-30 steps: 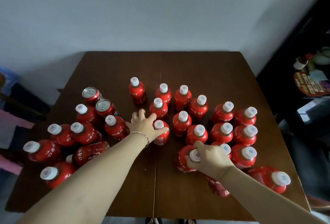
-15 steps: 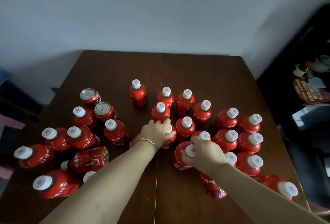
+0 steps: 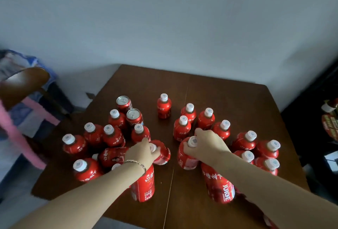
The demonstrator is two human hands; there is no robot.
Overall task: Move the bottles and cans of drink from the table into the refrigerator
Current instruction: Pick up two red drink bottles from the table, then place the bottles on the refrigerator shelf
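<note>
Left hand: the left hand (image 3: 141, 153) is closed over the white cap and neck of a tilted bottle (image 3: 161, 154); a second bottle (image 3: 143, 185) sits right under the wrist, though whether it's held too can't be told.

Right hand: the right hand (image 3: 208, 145) is wrapped round the cap end of another red bottle (image 3: 187, 155); a lower bottle (image 3: 219, 185) is tucked beneath the forearm, grip on it hidden.

Where the drinks are: pretty much everything is parked on the brown table (image 3: 228, 97), bottles bunched left and right, two cans (image 3: 129, 111) at the back left. No refrigerator can be seen.

Handling: probably full, so a bit hefty for the size. The shrink-wrap sleeves look glossy and likely slick, and the plastic would give if squeezed hard. The ridged cap and the shoulder under it are judged the safest hold; cans are better taken round the body.

Writing: "JUICE" can be read in white, running sideways on the lower bottle. White script on the other sleeves is there but too blurry to make out.
</note>
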